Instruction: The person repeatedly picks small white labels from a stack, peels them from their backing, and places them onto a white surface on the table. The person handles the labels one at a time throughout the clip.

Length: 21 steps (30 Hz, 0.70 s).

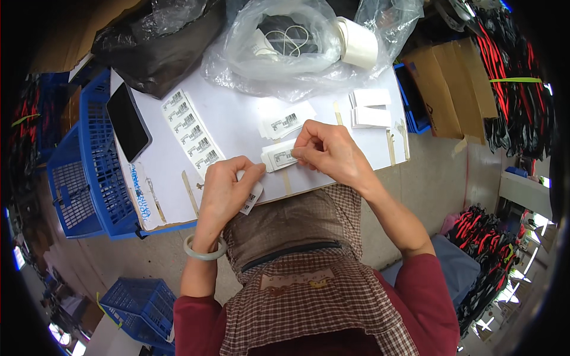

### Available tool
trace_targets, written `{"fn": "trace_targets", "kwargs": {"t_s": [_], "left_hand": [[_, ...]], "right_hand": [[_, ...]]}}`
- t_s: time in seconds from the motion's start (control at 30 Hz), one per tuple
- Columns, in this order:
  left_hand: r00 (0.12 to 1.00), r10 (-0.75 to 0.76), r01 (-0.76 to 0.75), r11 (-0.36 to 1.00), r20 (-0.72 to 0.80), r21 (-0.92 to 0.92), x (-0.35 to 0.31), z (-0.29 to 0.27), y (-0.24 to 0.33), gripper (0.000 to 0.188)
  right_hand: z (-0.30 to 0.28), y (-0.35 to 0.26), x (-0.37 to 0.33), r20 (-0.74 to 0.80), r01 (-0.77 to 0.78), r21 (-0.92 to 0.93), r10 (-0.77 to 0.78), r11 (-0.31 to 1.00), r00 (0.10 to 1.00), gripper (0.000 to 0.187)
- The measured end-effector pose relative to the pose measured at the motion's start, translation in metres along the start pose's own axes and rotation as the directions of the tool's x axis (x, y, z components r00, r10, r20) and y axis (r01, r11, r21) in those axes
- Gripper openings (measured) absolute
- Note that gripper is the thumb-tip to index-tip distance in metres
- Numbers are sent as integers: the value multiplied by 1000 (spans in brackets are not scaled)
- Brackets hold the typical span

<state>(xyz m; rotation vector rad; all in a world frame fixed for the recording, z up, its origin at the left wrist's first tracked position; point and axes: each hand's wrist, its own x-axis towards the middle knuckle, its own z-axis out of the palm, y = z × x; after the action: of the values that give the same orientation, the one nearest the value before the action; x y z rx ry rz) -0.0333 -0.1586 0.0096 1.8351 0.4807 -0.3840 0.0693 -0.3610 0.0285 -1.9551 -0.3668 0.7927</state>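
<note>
right hand (329, 151) touching tag (278, 159), left hand (228, 185) at label strip (185, 123) (barcoded)

Stickers (183, 122) left and cards (283, 123) middle have barcodes (209, 156). Blue letters (138, 190) mark the table's (234, 115) left edge. The apron (309, 308) has writing (301, 277).

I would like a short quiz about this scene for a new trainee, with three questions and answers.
1. True or false: the black rectangular phone lies to the left of the long white barcode-label strip.
2. Which wrist wears the pale, ring-shaped bangle: (a) left or (b) right?
3. Fill in: the right hand touches a small, white, rectangular piece bearing a ____ label.

Key: 1. True; 2. a; 3. barcode.
</note>
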Motion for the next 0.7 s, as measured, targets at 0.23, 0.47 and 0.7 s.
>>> {"fn": "trace_targets", "kwargs": {"t_s": [0.23,0.47,0.7], "left_hand": [[1000,14,-14,999,2,47,2,-3,3,37],[983,183,-170,896,8,410,16,17,13,39],[974,160,-117,963,-163,242,4,3,35,37]], "right_hand": [[1,1,3,-5,7,-30,-7,1000,1000,13],[6,0,4,-35,92,-198,-101,976,994,11],[-12,-8,9,-49,39,131,-33,991,998,10]]}}
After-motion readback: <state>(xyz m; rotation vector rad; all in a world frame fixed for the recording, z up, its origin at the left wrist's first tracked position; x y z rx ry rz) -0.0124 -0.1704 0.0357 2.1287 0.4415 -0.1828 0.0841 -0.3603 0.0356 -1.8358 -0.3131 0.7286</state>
